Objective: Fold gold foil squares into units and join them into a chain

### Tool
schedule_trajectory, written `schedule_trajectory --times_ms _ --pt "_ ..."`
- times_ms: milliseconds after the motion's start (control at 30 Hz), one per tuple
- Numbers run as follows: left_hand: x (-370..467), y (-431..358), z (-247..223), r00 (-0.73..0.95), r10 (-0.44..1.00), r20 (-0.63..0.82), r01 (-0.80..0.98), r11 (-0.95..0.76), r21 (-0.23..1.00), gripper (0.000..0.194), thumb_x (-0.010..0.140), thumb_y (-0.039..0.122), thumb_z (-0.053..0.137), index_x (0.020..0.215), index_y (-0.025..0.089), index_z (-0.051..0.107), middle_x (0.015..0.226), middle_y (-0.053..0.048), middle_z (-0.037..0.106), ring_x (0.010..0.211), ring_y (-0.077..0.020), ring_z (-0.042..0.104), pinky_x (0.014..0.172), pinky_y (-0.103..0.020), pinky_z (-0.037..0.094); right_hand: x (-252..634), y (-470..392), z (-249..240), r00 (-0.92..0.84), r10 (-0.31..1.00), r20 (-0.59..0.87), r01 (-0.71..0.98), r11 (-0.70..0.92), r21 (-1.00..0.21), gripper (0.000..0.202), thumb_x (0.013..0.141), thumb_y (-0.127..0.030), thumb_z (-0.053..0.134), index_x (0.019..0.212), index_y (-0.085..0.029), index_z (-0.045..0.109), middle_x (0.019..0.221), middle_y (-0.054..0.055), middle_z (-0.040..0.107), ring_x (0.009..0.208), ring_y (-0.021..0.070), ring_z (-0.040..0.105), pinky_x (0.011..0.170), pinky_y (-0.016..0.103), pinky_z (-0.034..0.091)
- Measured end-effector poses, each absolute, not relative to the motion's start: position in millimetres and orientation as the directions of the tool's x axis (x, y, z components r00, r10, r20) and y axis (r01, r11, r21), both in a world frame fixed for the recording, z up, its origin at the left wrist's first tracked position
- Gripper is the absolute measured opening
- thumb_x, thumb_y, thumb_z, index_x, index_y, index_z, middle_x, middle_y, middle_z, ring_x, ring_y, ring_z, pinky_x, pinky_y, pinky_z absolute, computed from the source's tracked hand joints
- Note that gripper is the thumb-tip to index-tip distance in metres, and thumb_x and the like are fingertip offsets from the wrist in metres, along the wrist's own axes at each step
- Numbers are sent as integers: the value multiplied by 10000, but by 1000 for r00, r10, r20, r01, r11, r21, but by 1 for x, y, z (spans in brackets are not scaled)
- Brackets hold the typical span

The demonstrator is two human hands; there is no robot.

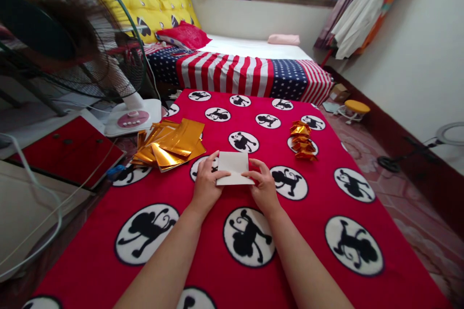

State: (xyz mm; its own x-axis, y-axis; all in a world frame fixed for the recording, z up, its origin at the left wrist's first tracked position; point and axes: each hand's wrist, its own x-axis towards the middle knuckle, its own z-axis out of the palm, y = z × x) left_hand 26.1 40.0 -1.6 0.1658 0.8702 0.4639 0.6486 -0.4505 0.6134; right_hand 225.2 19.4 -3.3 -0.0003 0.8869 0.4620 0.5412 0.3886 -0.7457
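Work item: white sheet [233,161], mid-frame, in your two hands; pale face up, lower strip appears bent. Exact creases can't be made out.
L hand [208,179]: thumb on sheet's lower L part, index along its L edge; you have it pinched, as far as shows. Other fingertips partly hidden.
R hand [264,183]: thumb on lower R part, fingers spread at R edge; pinched too, undersides n/v.
Loose stock: gold sheets [179,141], untidy pile, L of centre, well apart from your hands; appear unfolded, qty unclear.
Finished pcs: folded gold pieces [303,141], short row, R of centre, nested close; count uncertain.
Surface: red cloth [315,260] w/ monkey roundels, under all of the above.
Nearby: fan [36,26], upper L, blades blurred.
Progress (judged): some pcs done, yours approx. early-stage, most of pile left.
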Motion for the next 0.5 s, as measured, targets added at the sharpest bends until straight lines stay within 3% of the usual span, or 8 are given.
schedule_trajectory --times_ms 67,167,267,367,500 --pt "22 41 -1 248 857 451 641 -495 587 245 756 102 674 852 296 788 1312 -43 620 1237 -286 506 1062 -487 402 227 18 -1 -67 886 459 537 420 -732 281 739 -58 573 868 -242 740 1133 73 662 1069 229 596 940 404 483" --pt "18 43 -2 309 863 399 566 -504 652 164 798 170 668 866 274 776 982 -38 755 1010 -240 642 943 -411 470 228 16 3 -121 898 423 498 423 -757 151 827 -169 597 866 -239 725 920 52 716 899 209 632 831 353 502" --pt "19 45 -2 218 908 359 560 -417 716 129 838 294 649 853 239 764 843 -42 754 813 -204 670 773 -323 491 225 17 5 -42 927 372 551 332 -765 174 887 -296 579 783 -227 700 761 32 679 742 186 601 700 304 469" --pt "27 48 3 74 948 310 691 -273 670 180 846 351 628 822 213 741 752 -43 723 714 -195 643 660 -293 438 218 24 5 69 944 324 662 199 -723 305 895 -374 562 638 -218 611 616 -2 569 612 156 523 588 272 390" --pt "38 51 11 6 951 308 834 -175 523 204 816 355 649 682 202 669 677 -36 675 675 -196 602 654 -310 387 210 36 4 188 932 309 789 45 -613 225 826 -376 628 673 -215 591 776 1 597 610 132 528 556 263 335"
